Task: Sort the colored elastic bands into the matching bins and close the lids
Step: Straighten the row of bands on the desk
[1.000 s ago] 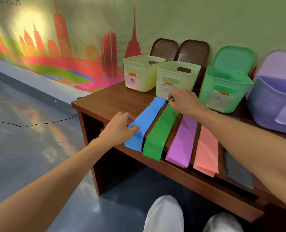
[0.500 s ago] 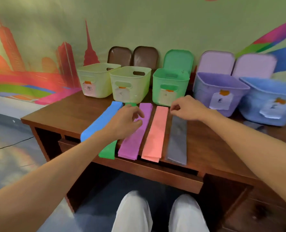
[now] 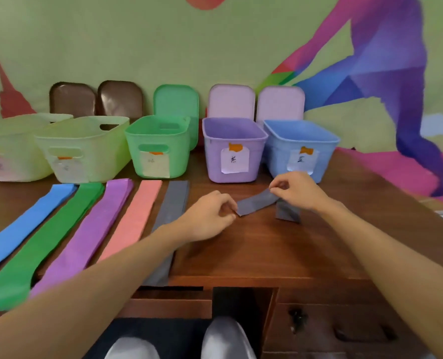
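Just in front of the purple bin (image 3: 212,161) and the blue bin (image 3: 324,156), both hands are holding one grey band (image 3: 256,203) low over the table (image 3: 267,250). The left hand (image 3: 210,218) is pinching the band's near end between thumb and curled fingers, knuckles up. The right hand (image 3: 300,190) is pinching it further along, with thumb and forefinger closed on its upper edge and the other fingers curled. Between the two grips the band is running as a slanted strip. Past the right hand it is folding downward, and its loose end seems to be resting on the table below the wrist.

To the left, five bands are lying side by side, reaching from the bins toward the table's front edge: a blue band (image 3: 21,229), a green band (image 3: 52,237), a purple band (image 3: 98,224), a pink band (image 3: 134,216) and a second grey band (image 3: 175,200), which the left forearm is partly covering.

Behind them two pale bins (image 3: 85,151) and a green bin (image 3: 137,161) are standing. All five bins are standing open, with brown lids (image 3: 72,99), a green lid (image 3: 176,102) and lilac lids (image 3: 232,102) leaning upright behind.
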Tool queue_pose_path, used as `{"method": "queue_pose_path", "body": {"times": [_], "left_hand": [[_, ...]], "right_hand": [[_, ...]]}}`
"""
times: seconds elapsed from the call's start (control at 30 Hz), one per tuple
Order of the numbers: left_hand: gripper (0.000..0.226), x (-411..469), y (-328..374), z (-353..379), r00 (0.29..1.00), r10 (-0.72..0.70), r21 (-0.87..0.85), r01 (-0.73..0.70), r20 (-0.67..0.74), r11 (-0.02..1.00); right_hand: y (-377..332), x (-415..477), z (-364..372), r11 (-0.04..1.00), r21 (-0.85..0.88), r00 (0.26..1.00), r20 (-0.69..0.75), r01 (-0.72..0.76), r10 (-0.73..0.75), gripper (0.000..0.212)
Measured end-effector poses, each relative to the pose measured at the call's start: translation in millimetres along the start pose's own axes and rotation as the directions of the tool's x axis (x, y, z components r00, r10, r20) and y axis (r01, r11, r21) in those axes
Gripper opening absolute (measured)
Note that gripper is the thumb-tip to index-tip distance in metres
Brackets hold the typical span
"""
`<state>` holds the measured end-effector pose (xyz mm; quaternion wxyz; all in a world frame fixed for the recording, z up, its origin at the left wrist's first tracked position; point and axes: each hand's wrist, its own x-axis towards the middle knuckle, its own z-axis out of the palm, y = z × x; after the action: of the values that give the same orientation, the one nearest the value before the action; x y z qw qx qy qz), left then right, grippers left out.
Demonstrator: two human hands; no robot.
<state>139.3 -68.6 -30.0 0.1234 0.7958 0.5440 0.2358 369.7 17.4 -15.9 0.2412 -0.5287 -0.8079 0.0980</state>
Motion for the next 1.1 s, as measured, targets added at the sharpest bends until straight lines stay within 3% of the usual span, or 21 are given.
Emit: {"method": "queue_pose_path", "body": {"times": [0.17,0.3,0.4,0.47,0.57,0.7,0.87,1.1], "left_hand": [[0.024,35.2,5.7,30.0,0.999,-0.044,-0.029,0.043,-0.019,0.999],[0.036,49.8,7.9,52.1,0.994,-0.101,0.096,0.105,-0.041,0.99],[0.04,55.1,2.5,59.7,0.983,-0.137,0.072,0.147,-0.124,0.987],[0.039,55.7,-0.9,60.5,0.974,-0.166,0.036,0.173,-0.154,0.984],[0.034,54.0,-1.4,62.1,0.977,-0.133,0.053,0.143,-0.165,0.988],[0.024,51.2,-1.0,60.8,0.971,-0.067,0.101,0.092,-0.229,0.991],[0.022,49.5,7.4,55.7,0.96,-0.021,0.183,0.074,-0.279,0.98],[0.014,44.3,7.2,50.6,0.899,-0.185,-0.168,0.127,-0.398,0.978]], "right_hand": [[37.8,-9.0,8.0,0.994,0.07,0.986,-0.139,-0.086,0.095,0.011],[44.9,-24.2,16.3,0.986,0.136,0.965,-0.23,-0.097,0.127,0.008],[44.7,-33.1,17.6,0.983,0.086,0.927,-0.326,-0.165,0.184,0.022],[45.8,-35.9,14.9,0.967,-0.03,0.93,-0.284,-0.252,0.233,0.036],[49.2,-37.6,14.0,0.954,-0.126,0.958,-0.133,-0.271,0.254,0.052],[45.5,-38.1,10.2,0.964,-0.083,0.967,-0.021,-0.253,0.252,0.052],[42.7,-37.6,13.1,0.969,0.08,0.972,-0.011,-0.234,0.235,0.041],[43.2,-35.9,13.5,0.918,0.189,0.932,-0.031,-0.349,0.361,0.065]]}}
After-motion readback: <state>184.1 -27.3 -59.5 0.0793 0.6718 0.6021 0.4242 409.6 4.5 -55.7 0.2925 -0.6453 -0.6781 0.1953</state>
